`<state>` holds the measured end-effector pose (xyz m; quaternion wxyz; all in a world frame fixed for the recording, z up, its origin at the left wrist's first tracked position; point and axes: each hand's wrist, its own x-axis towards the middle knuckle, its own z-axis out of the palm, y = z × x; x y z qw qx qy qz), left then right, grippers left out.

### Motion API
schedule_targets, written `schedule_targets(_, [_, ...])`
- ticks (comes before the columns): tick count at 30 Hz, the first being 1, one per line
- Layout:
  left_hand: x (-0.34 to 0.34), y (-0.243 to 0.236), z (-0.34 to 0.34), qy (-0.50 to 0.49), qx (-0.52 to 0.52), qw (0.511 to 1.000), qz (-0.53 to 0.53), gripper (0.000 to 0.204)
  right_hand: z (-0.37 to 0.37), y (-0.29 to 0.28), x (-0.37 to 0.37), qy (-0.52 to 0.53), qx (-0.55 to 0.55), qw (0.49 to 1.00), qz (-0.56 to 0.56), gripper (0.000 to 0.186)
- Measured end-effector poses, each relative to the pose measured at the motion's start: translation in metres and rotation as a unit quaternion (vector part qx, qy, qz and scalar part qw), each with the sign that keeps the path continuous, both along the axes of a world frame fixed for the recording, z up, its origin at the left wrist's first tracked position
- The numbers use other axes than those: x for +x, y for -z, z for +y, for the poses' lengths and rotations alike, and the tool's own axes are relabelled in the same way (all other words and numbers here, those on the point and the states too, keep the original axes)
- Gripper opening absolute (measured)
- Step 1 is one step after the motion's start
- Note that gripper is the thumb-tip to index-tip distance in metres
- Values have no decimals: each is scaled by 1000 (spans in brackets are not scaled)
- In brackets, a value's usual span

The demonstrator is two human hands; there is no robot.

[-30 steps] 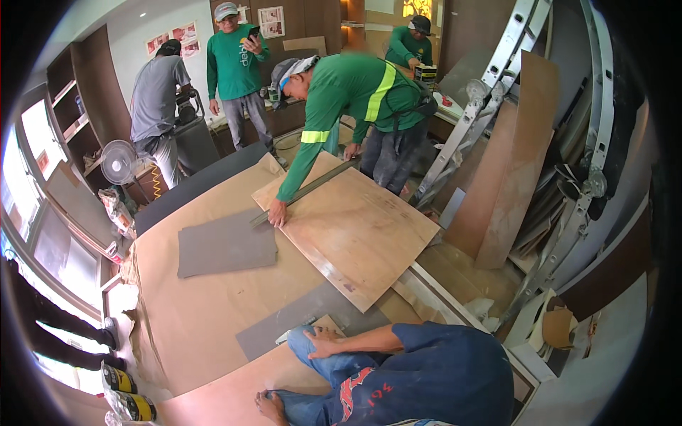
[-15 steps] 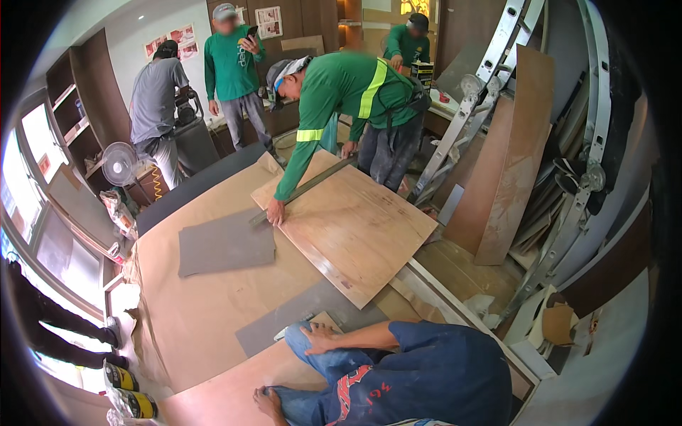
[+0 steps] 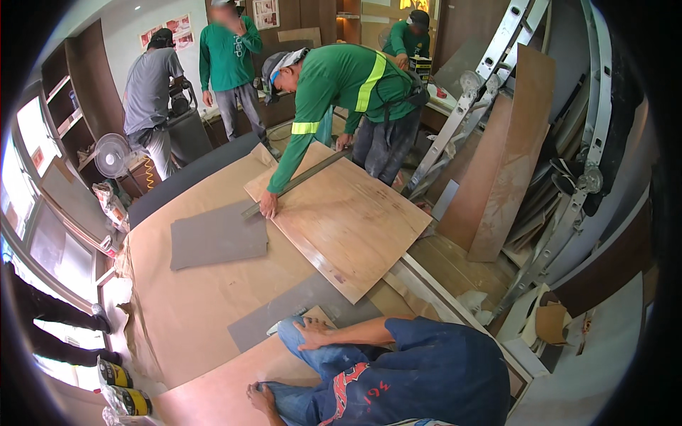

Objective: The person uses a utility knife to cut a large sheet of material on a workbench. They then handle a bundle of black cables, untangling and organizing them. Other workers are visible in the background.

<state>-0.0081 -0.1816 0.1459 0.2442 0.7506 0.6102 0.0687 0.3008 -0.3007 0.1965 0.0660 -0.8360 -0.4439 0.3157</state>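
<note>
My right hand (image 3: pixel 312 334) rests on my right knee, fingers spread over the blue jeans and holding nothing. Lower down, my left hand (image 3: pixel 261 397) lies at my other knee, its fingers bent loosely over the denim. Both legs are on a pale plywood sheet (image 3: pixel 206 387). Just beyond my right knee are a small wood piece (image 3: pixel 320 313) and a grey sheet (image 3: pixel 245 328). Across from me a bent-over co-worker in green (image 3: pixel 341 78) holds a long straight bar (image 3: pixel 302 179) on a larger plywood board (image 3: pixel 348 227), one hand near each end.
Brown paper (image 3: pixel 202 305) covers the table; another grey sheet (image 3: pixel 217 238) lies on it. An aluminium ladder (image 3: pixel 462 106) and leaning boards (image 3: pixel 522 149) stand at right. Cans (image 3: pixel 128 401) sit lower left, a fan (image 3: pixel 112 156) farther back. More people are at the back.
The whole view has shifted slightly, moving the scene a little left and up. At the back, the standing person in green has brought a hand up to the head. My hands stay on my knees.
</note>
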Motion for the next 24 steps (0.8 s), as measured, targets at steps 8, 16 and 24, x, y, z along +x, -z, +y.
schedule_targets(8, [-1, 3, -1, 7, 27, 999, -24, 36, 0, -4, 2, -1, -10, 1000, 3, 104])
schedule_targets(16, [1, -2, -4, -16, 46, 998, -35, 35, 1, 3, 3, -13, -2, 1000, 3, 103])
schedule_targets(24, [7, -13, -4, -28, -2, 999, -34, 38, 2, -2, 0, -8, -24, 1000, -19, 103])
